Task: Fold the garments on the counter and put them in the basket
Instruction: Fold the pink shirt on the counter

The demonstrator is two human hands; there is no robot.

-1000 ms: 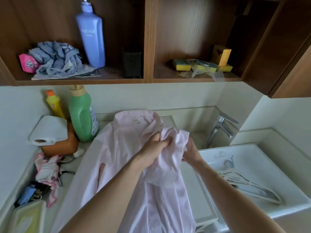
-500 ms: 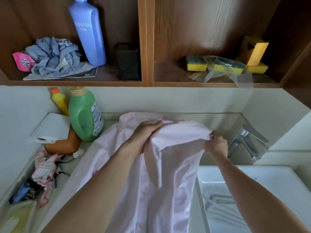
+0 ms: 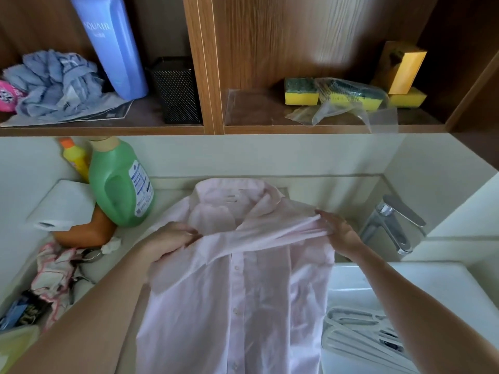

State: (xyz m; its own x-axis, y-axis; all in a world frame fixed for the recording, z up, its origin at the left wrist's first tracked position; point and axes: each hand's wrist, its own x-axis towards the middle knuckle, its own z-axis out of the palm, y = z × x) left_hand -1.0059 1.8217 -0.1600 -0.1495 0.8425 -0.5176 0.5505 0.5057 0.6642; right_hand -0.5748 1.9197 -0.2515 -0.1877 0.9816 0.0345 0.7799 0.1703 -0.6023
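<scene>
Evidently the pink shirt (image 3: pixel 237 292) has been laid front-up on the counter (image 3: pixel 135 238) so that it can be squared before folding: its collar sits at the centre of the frame, toward the back wall, and the button line runs straight down to the bottom edge. The left hand (image 3: pixel 172 240), left of centre, has its fingers curled onto the cloth near one shoulder. The right hand (image 3: pixel 341 233), right of centre, pinches a gathered ridge of fabric at the other shoulder. A taut band of cloth stretches between them, which looks like a pull to take out slack and set the width. The shirt's right edge hangs slightly over the sink (image 3: pixel 405 279) rim, so a fold inward seems likely. No basket is in view.

White hangers (image 3: pixel 359 333) lie in the sink at the lower right, with a chrome tap (image 3: pixel 388 225) above them. At the left stand a green bottle (image 3: pixel 118 184), a yellow bottle (image 3: pixel 74 157) and a paper roll (image 3: pixel 62 206), with a pink-edged cloth (image 3: pixel 54 271) crumpled below. A wooden shelf (image 3: pixel 108 129) across the top holds a blue bottle (image 3: pixel 110 44), a bunched blue-grey cloth (image 3: pixel 54 82), a black mesh holder (image 3: pixel 176 90) and sponges (image 3: pixel 301 91).
</scene>
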